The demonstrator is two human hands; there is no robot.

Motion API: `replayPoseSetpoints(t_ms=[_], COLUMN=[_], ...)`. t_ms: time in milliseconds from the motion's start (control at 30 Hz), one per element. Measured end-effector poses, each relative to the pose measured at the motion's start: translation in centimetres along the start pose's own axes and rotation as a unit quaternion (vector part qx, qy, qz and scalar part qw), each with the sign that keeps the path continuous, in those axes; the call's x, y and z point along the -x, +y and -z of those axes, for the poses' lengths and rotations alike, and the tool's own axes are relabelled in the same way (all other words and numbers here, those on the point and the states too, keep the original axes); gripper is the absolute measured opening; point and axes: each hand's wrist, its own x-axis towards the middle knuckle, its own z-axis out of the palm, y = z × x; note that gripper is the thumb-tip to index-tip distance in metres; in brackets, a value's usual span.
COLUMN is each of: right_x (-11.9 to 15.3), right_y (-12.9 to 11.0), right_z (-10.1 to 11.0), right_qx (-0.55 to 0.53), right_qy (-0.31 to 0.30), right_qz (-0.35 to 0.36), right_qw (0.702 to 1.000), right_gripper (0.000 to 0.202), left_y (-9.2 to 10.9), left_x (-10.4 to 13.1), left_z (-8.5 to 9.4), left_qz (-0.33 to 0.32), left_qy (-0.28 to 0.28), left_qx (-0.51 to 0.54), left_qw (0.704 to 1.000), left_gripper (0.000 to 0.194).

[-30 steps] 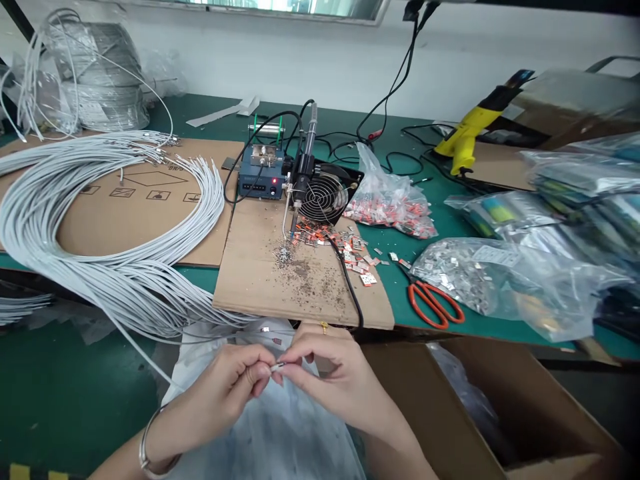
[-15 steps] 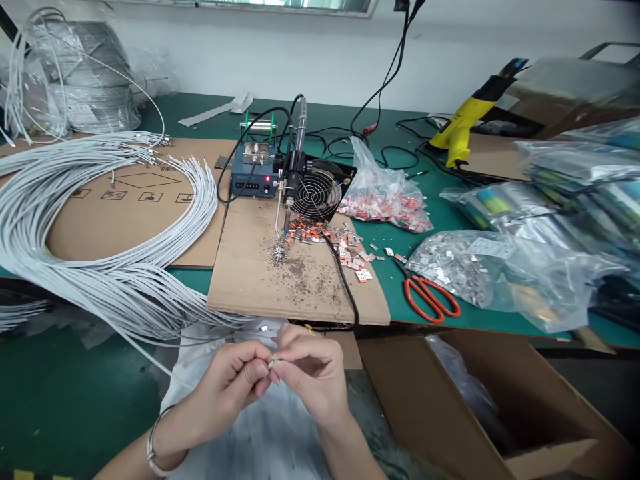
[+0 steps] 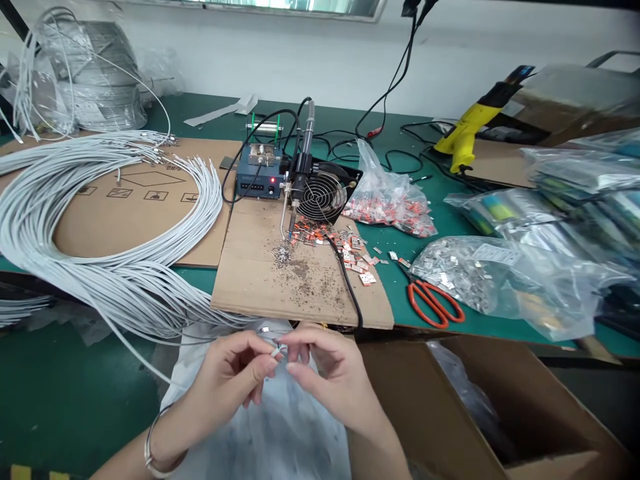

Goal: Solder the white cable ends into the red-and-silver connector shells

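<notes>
Over my lap, my left hand (image 3: 237,373) pinches a small whitish piece (image 3: 277,351) between thumb and forefinger; it is too small to make out fully. Close on its right, my right hand (image 3: 327,373) has its thumb and forefinger parted, the forefinger's tip near the piece or touching it. Just beyond the hands, a cable end with a small metal connector (image 3: 265,329) lies at the board's front edge. A thick bundle of white cables (image 3: 145,300) runs in from the left toward my lap.
A soldering station (image 3: 259,180), an upright soldering iron (image 3: 303,160) and a fan (image 3: 320,197) stand on cardboard (image 3: 250,280). Small orange-and-white parts (image 3: 353,250) lie beside them. Right are red-handled scissors (image 3: 435,303), bagged metal parts (image 3: 457,273), a yellow heat gun (image 3: 463,137) and an open carton (image 3: 450,400).
My right hand has parted its fingers and drawn slightly right, off the piece that both hands were pinching. My left hand still pinches it. The view has shifted slightly.
</notes>
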Motion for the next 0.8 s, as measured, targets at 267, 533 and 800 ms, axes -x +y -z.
replayPoseSetpoints(t_ms=[267,533,800], right_x=[-1.3,-0.4,-0.8], right_y=[-2.5,0.3,-0.6], right_z=[1.1,-1.7,1.3], right_qx=[0.160,-0.093,0.084], right_qy=[-0.106,0.080,0.127], right_qz=[0.009,-0.040,-0.015], right_qw=[0.981,0.992,0.988], right_gripper=[0.004,0.016,0.007], left_y=[0.1,0.0,0.1], left_x=[0.1,-0.4,-0.8], left_z=[0.3,-0.6,0.3], left_qz=[-0.038,-0.025,0.006], left_qy=[-0.015,0.029,0.104], left_qx=[-0.122,0.019,0.044], left_qw=[0.992,0.999,0.994], left_gripper=[0.021,0.022,0.017])
